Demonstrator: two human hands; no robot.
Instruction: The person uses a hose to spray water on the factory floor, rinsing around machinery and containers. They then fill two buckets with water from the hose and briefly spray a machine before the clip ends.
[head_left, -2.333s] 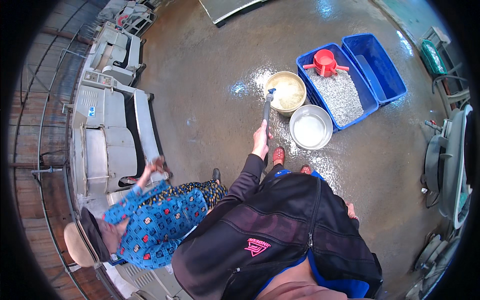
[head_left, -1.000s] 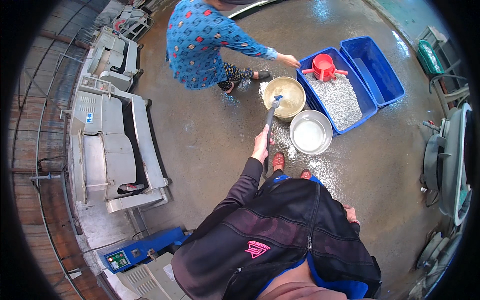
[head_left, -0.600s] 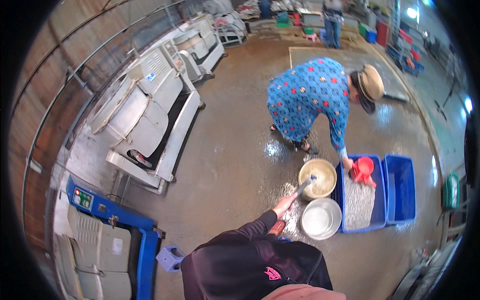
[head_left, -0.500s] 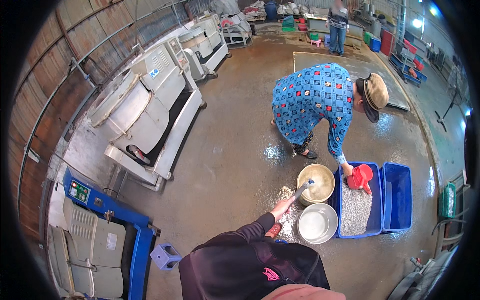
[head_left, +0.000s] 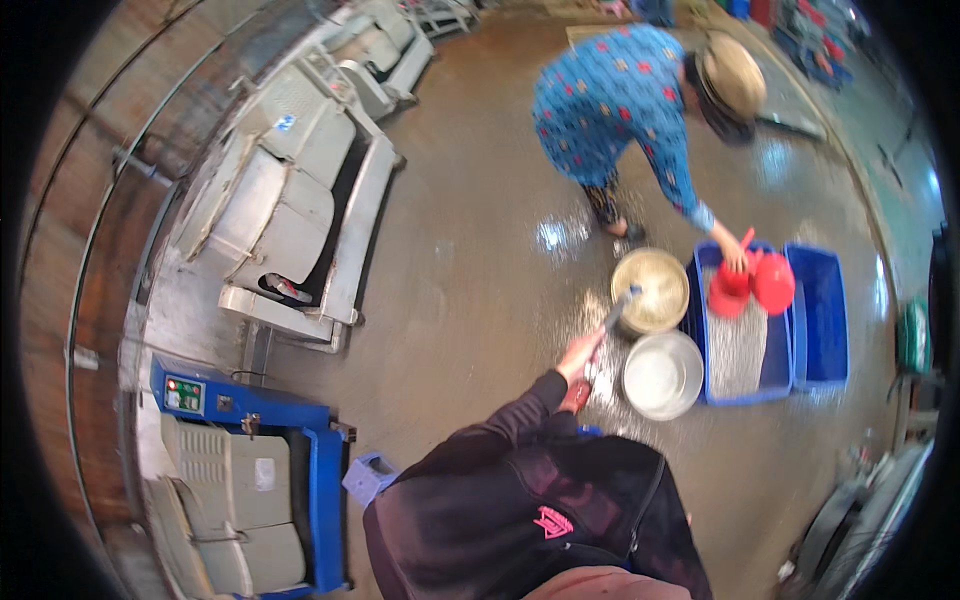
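Note:
My left hand (head_left: 580,356), at the end of a black sleeve, is closed round a grey tube (head_left: 612,318) with a blue tip. That tip is over a round tan pot (head_left: 651,318) holding cloudy liquid; motion blur hides what comes from it. Beside the pot, nearer me, stands a round metal pot (head_left: 662,404) with pale liquid. My right hand is out of view. Across from me, a co-worker's hand (head_left: 735,257) grips a red jug (head_left: 732,294) over a blue bin (head_left: 780,392) of small whitish pieces. Another red vessel (head_left: 773,284) shows against it.
An unfilled-looking blue bin (head_left: 822,352) adjoins the first on the right. The co-worker (head_left: 625,105) bends over from the far side. Large grey machines (head_left: 290,200) line the left wall, with a blue-framed machine (head_left: 325,500) nearer and a small lilac stool (head_left: 370,476). The floor (head_left: 460,260) is wet.
The view has tipped down and shifted. The co-worker's hand has lifted the red jug, and a second red vessel now shows apart from it. My left hand still holds the grey tube over the tan pot.

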